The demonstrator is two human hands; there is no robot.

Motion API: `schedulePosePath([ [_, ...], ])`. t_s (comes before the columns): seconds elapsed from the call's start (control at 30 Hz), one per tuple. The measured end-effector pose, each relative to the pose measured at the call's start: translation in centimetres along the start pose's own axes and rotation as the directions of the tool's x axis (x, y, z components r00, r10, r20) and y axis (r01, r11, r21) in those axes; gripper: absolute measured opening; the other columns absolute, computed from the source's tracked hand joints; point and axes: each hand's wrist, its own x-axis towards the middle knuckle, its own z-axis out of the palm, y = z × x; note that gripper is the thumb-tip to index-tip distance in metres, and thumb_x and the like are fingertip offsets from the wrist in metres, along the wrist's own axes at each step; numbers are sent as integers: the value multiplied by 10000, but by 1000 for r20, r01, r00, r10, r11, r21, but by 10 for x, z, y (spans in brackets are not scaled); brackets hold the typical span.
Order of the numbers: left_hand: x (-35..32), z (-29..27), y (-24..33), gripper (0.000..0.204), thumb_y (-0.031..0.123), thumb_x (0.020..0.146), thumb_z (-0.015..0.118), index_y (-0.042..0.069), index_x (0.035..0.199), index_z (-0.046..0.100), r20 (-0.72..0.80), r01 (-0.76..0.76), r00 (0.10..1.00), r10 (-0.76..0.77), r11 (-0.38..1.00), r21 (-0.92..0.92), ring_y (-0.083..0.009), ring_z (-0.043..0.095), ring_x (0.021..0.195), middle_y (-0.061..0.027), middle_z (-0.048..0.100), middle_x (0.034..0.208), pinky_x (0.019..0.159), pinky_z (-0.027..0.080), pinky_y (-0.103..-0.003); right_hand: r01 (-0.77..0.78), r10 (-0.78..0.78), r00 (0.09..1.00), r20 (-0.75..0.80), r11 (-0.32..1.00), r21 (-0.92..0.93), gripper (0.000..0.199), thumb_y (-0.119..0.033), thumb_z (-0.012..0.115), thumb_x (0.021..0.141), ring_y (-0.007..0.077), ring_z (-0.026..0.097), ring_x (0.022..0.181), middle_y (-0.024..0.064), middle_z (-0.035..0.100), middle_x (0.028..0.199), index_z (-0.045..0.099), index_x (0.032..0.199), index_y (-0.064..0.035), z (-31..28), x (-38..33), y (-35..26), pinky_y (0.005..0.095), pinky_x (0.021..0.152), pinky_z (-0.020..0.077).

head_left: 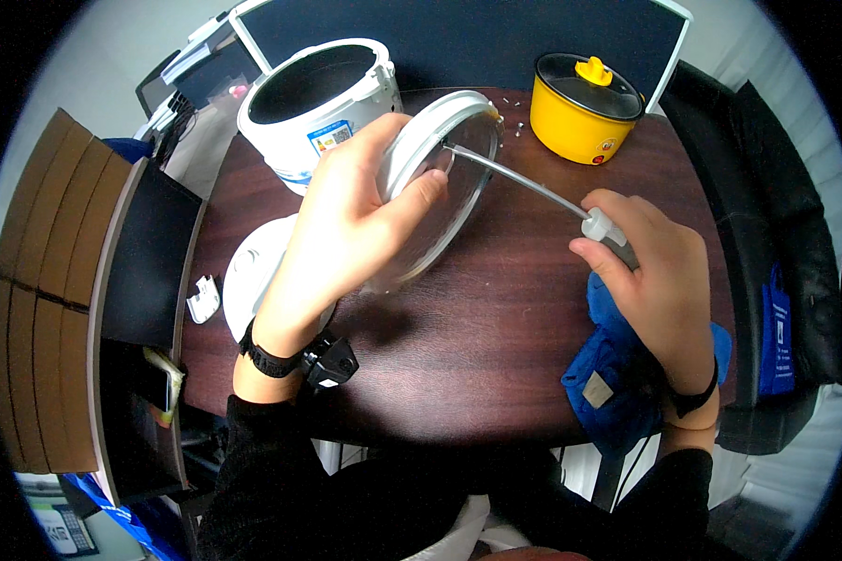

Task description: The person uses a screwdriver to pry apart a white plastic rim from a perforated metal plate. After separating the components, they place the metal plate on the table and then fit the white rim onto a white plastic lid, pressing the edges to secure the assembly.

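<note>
Hands [351,201] [655,271] grasp lid [468,192] (left), screwdriver [529,182] (right); tabletop [468,346] stretches below toward near edge [496,438].

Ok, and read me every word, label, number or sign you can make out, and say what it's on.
None can be read clearly.
White cylindrical cooker body: blue-and-white label with a square code, print too small.
Round yellow pot: small red-and-white marks, too small.
Blue bag at right: white print, too blurred.
Crumpled blue fabric: pale tag, nothing legible.
Round clear white-rimmed lid and grey-handled metal screwdriver: no readable text.
</note>
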Motion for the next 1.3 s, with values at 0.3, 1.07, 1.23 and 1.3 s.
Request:
schedulePosePath([
  [0.3, -2, 7, -4, 256, 137, 857, 635, -45, 1027, 579, 7, -44, 999, 44, 993, 105, -269, 669, 654, -201, 654, 744, 600, 503, -350, -6, 7, 1000, 22, 999, -50, 380, -224, 763, 774, 293, 636, 682, 111, 615, 821, 605, 1084, -71, -3, -5, -5, 352, 569, 487],
  [1.07, -6, 11, -4, 240, 93, 837, 628, -57, 1005, 545, -97, -87, 989, 114, 964, 251, -393, 656, 655, -251, 615, 692, 595, 490, -430, -694, 145, 710, 689, 310, 650, 271, -268, 564, 988, 16, 390, 467, -39, 468, 607, 612, 1015, -2, 8, 9, 5, 186, 393, 280],
  [1.23, -2, 4, -6, 236, 122, 856, 631, -41, 1012, 562, -16, -23, 1000, 27, 983, 183, -349, 667, 682, -236, 638, 748, 613, 497, -402, -639, 223, 739, 636, 533, 555, 270, -280, 577, 976, 59, 466, 497, 3, 523, 624, 635, 990, -17, 4, 13, 6, 234, 452, 348],
  [1.3, -2, 2, -6, 323, 124, 875, 654, -70, 1113, 552, 3, 0, 1000, 0, 992, 125, -222, 666, 772, -156, 679, 803, 708, 499, -332, -538, 231, 805, 546, 672, 509, 268, -279, 570, 976, 67, 487, 508, 13, 544, 640, 637, 1003, -21, 6, 11, 4, 231, 469, 367],
])
